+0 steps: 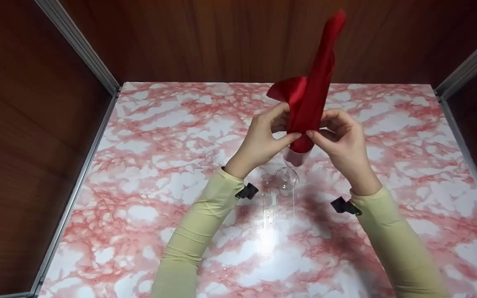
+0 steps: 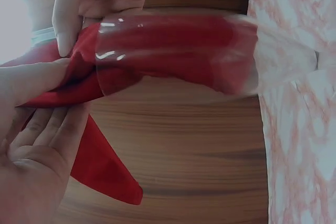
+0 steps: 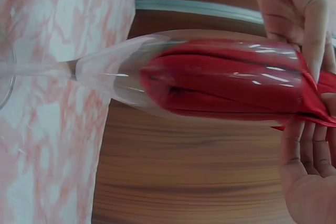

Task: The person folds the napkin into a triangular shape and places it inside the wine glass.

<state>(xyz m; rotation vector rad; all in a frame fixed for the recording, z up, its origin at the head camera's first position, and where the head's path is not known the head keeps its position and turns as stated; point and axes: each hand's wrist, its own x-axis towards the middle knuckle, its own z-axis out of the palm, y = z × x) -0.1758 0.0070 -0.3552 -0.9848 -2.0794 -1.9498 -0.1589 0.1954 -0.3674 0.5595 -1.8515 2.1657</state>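
Observation:
A red cloth napkin [image 1: 311, 99], folded tall, stands with its lower part inside a clear stemmed glass [image 3: 121, 74]. In the right wrist view the napkin's rounded lower end reaches well down into the bowl, above the stem. Its upper part rises to a point over the rim, and one flap [image 1: 286, 89] spreads out to the left. My left hand [image 1: 263, 132] pinches the napkin just above the rim, thumb in front and fingers behind. From the other side my right hand [image 1: 342, 134] pinches it at the same height, the thumbtips close together.
The glass's round foot [image 1: 286, 179] rests on a table [image 1: 160, 145] with a red and white marbled top. Brown wood-grain panels [image 1: 205, 41] with metal edge strips [image 1: 77, 45] enclose the table at the back and both sides.

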